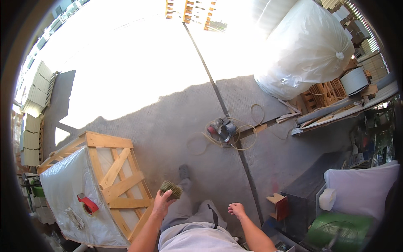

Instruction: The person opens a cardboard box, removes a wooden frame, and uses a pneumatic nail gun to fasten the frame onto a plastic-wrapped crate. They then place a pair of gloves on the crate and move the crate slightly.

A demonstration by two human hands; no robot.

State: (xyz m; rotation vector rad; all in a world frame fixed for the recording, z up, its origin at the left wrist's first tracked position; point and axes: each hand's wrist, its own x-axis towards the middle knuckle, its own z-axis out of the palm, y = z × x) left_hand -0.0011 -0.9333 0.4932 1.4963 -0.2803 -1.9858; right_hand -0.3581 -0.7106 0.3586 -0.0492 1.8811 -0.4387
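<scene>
Gripping ribbed block (171, 190) in left hand (162, 204), with thumb on its near side and fingers around its left end; not able to tell about fingertips underneath. Holding it up over floor (163, 126), beside crate's (119, 174) slatted edge. Curling fingers of right hand (237, 210) inward into a loose fist, well apart from block and off to right of body; not able to tell about anything small inside. Showing shoe (184, 171) on floor just beyond block.

Seeing red tape dispenser (89, 201) resting on crate's wrapped face, near its slatted edge; beside it, pale item (74, 219), too small to identify. Ahead on floor, seeing machine (224, 129) sitting at edge of groove (248, 176), with hose (255, 133) looping around it. Toward floor's right edge, seeing black box (304, 193) and, nearer, green drum (340, 231). Toward far right corner, seeing big white bag (310, 46), tied.
</scene>
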